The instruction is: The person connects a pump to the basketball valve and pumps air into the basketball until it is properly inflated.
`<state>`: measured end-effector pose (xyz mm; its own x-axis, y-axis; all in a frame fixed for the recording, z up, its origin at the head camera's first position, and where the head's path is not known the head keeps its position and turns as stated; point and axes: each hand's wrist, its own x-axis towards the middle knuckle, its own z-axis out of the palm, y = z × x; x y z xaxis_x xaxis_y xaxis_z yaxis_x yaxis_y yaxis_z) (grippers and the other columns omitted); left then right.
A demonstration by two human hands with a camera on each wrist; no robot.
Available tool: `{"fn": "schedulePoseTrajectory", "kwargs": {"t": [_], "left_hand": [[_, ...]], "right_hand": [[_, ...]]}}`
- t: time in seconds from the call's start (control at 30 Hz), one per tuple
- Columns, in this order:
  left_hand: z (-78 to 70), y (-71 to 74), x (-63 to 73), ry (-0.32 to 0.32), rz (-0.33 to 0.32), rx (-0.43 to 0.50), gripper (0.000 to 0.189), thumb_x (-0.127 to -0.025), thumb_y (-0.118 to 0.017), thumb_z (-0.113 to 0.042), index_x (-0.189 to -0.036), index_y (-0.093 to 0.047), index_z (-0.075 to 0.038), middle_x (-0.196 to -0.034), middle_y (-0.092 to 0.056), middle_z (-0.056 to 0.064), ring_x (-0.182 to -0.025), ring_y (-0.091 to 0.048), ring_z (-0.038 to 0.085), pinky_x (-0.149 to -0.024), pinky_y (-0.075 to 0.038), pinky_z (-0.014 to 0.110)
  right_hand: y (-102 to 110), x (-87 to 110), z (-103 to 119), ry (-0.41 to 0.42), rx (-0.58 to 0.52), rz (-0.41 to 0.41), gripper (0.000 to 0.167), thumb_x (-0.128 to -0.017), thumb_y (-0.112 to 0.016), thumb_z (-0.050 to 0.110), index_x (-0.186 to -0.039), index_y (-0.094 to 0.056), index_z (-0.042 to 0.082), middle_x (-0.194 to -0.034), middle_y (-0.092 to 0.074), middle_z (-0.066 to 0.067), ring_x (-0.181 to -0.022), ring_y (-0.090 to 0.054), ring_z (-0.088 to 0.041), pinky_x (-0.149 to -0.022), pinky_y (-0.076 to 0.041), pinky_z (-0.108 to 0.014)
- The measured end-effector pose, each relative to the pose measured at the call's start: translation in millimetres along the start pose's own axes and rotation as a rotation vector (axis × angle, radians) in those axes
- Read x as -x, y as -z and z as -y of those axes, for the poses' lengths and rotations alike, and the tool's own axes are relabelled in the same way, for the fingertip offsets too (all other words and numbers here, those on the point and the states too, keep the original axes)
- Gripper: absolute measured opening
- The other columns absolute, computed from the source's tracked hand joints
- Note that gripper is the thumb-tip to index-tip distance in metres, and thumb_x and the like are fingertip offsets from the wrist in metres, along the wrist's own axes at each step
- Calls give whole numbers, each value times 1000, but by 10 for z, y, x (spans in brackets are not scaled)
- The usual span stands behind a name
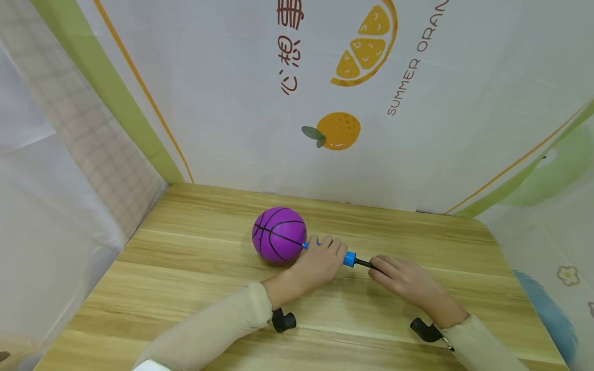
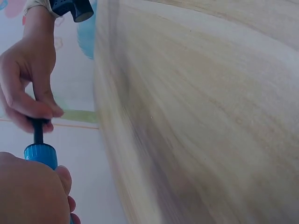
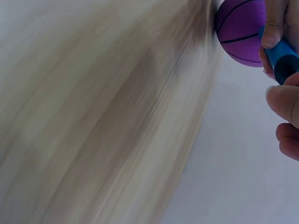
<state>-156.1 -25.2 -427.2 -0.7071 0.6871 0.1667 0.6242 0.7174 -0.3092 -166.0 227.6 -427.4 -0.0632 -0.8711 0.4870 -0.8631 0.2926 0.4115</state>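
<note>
A purple basketball (image 1: 277,234) with black lines sits on the table. Pointing into its right side is a blue hand pump (image 1: 349,258), its tip meeting the ball. My left hand (image 1: 321,262) grips the pump's barrel close to the ball, hiding much of it. At the other end, my right hand (image 1: 402,279) holds the black plunger rod (image 1: 363,263), part of which shows between hand and barrel. The left wrist view shows the ribbed blue collar (image 2: 42,154) of the barrel below the right hand's fingers. In the right wrist view the ball (image 3: 240,32) appears beyond the pump.
The wood-grain table (image 1: 195,288) extends around both hands. A printed white cloth (image 1: 232,129) with orange fruit drawings hangs behind it, and more cloth hangs at both sides. Black camera mounts (image 1: 284,320) are fixed at both wrists, just above the tabletop.
</note>
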Motion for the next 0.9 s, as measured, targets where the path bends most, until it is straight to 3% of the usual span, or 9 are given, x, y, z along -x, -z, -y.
{"fn": "schedulePoseTrajectory", "kwargs": {"t": [0.27,0.57,0.9], "left_hand": [[-22,15,15,-13,-11,-36,22,-110,-43,-26,-123,-55,-14,-115,-57,1,-95,-51,17,-80,-47,39],[18,16,19,12,4,16,25,-109,-46,-27,-129,-54,-13,-126,-57,2,-107,-55,19,-87,-50,45],[67,35,9,12,-21,28,41,-104,-56,-42,-133,-54,-13,-127,-58,3,-114,-56,20,-93,-50,46]], "right_hand": [[-102,-112,14,16,35,-7,35,-110,-34,3,-94,-65,4,-96,-66,-9,-83,-67,-19,-68,-58,-26],[-134,-113,12,-28,0,-26,39,-111,-31,2,-95,-66,3,-99,-68,-12,-84,-69,-22,-67,-59,-29],[-123,-125,-12,-60,-53,-34,42,-111,-29,5,-95,-67,2,-100,-69,-12,-85,-69,-23,-66,-58,-29]]}}
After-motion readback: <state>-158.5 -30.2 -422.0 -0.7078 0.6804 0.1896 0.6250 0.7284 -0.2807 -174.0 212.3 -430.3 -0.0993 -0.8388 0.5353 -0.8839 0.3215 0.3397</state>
